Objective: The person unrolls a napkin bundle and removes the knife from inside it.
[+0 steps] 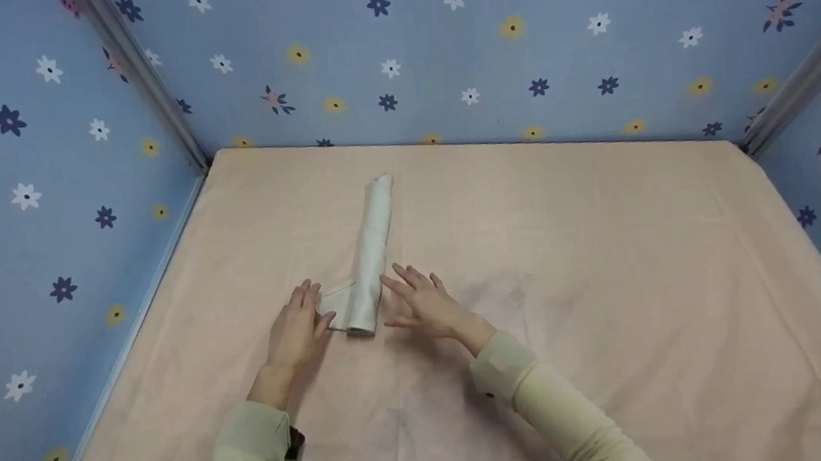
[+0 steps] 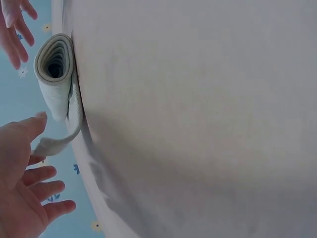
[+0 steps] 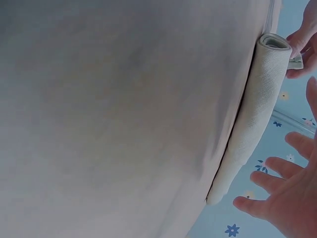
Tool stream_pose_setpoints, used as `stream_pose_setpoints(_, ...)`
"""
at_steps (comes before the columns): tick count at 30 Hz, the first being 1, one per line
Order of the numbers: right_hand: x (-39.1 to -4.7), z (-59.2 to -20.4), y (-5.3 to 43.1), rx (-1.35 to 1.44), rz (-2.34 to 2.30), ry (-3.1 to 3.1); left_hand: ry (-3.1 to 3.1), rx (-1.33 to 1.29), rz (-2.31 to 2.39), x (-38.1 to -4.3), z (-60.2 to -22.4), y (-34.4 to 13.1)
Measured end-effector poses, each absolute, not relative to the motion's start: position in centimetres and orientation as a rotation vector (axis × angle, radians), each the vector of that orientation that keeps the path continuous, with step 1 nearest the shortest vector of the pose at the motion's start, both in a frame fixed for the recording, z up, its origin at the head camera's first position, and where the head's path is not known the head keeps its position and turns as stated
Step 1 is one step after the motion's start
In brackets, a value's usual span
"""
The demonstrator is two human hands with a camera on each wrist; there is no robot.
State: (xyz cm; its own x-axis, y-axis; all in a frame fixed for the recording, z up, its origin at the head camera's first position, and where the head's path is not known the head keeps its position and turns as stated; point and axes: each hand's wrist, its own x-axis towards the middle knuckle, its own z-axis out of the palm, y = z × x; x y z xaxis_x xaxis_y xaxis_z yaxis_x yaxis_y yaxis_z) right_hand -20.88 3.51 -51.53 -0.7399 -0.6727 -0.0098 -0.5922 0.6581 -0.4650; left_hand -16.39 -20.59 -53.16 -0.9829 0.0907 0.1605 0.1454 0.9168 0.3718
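A pale cloth [image 1: 377, 256], rolled into a long tube, lies on the pink-beige table cover, its near end showing spiral layers [image 2: 54, 59]. On its left side a loose flap [image 1: 339, 305] sticks out of the roll. My left hand [image 1: 298, 332] pinches the outer edge of this flap between thumb and forefinger; in the left wrist view the flap curls up off the table there. To the right of the roll is my right hand [image 1: 429, 308], fingers spread and holding nothing. In the right wrist view the fingers [image 3: 282, 183] appear apart from the cloth.
The table cover [image 1: 609, 256] is slightly creased, with shadows under the arms. Blue walls [image 1: 423, 48] with a flower print stand at the back and both sides, with grey posts [image 1: 147, 75] at the corners. A small black device [image 1: 295, 443] sits at the left cuff.
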Motion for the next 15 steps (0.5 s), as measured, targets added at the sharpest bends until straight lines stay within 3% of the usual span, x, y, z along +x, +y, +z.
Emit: stream_pose_setpoints(15, -21.2, -51.6, 1.9, -1.049, -0.625, 2.694, -2.944, -0.178, -0.549, -15.5, -52.9, -20.4)
